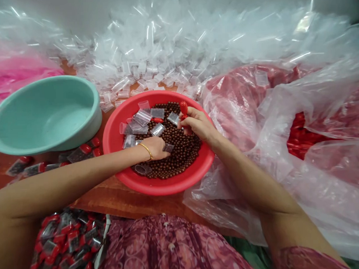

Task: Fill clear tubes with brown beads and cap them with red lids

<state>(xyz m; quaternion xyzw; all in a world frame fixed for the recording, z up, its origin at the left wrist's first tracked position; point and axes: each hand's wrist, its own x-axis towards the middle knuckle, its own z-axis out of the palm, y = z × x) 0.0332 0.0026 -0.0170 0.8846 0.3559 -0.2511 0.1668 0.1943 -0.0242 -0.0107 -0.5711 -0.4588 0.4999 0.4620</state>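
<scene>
A red plastic basin (130, 180) sits on the wooden table, filled with small brown balls (180, 150) and several little clear plastic packets (143, 118). My left hand (156, 147), with a gold bangle at the wrist, is closed over the balls and pinches a small clear packet (168, 147). Over the right side of the basin, my right hand (197, 124) grips a small red scoop (183, 108) whose end points up.
A teal basin (47, 112) stands at the left. Filled packets with red ends (68, 242) lie below it and in my lap area. A heap of clear packets (164, 52) fills the back. A big plastic bag with red pieces (301, 137) lies at the right.
</scene>
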